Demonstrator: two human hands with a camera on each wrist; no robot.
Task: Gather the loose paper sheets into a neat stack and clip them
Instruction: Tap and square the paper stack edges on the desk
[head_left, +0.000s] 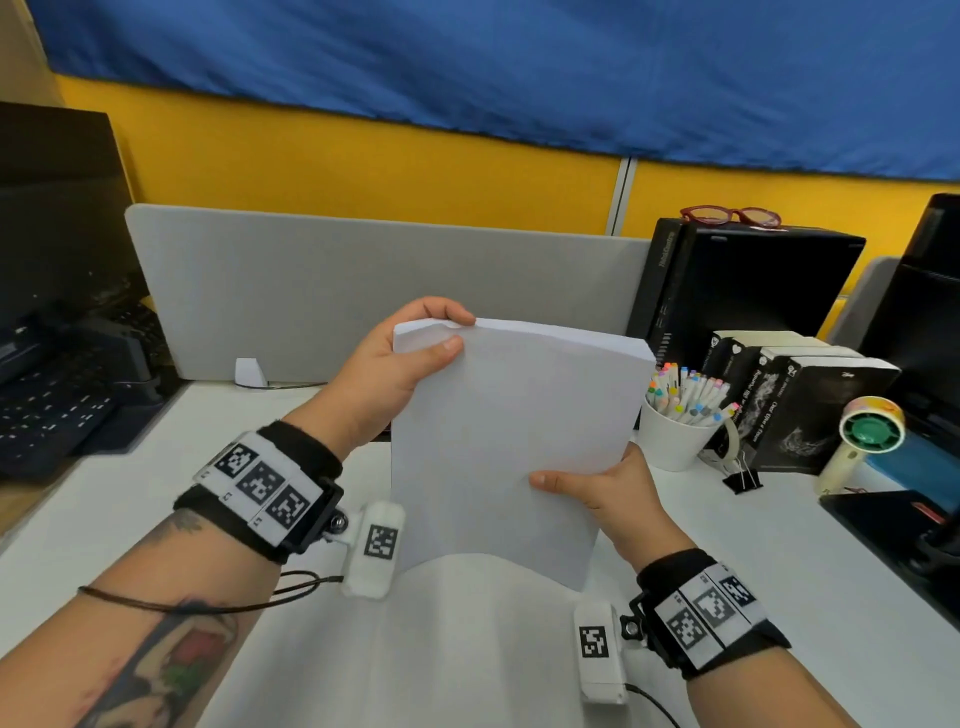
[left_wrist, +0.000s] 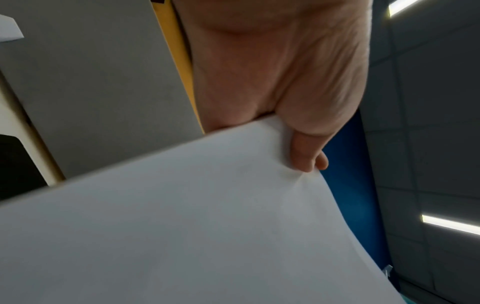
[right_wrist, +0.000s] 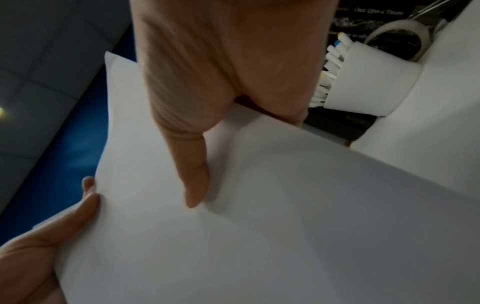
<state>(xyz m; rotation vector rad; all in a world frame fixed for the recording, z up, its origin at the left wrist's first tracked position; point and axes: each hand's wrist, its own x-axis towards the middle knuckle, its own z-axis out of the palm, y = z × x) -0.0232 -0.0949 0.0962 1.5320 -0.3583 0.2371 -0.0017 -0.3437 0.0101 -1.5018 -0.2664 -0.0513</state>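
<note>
Paper stack (head_left: 498, 447) held upright over the near middle of the tabletop (head_left: 727, 545), lower edge hidden behind the person's white shirt, so whether it rests on anything cannot be told. Left hand (head_left: 395, 369) pinches the far-left top corner, thumb on the front face, fingers curled over the top edge. Right hand (head_left: 608, 493) grips the right edge lower down, thumb flat on the front, fingers behind. Sheets look roughly squared, top edge slightly fanned. Light, floppy, slick between layers; the stack bows where unsupported and creases at the left thumb. Likely best held at opposite edges while tapping square, then pinched firmly at one corner. Binder clip (head_left: 743, 480) lies on the tabletop to the right, near the white marker cup (head_left: 672, 441).
</note>
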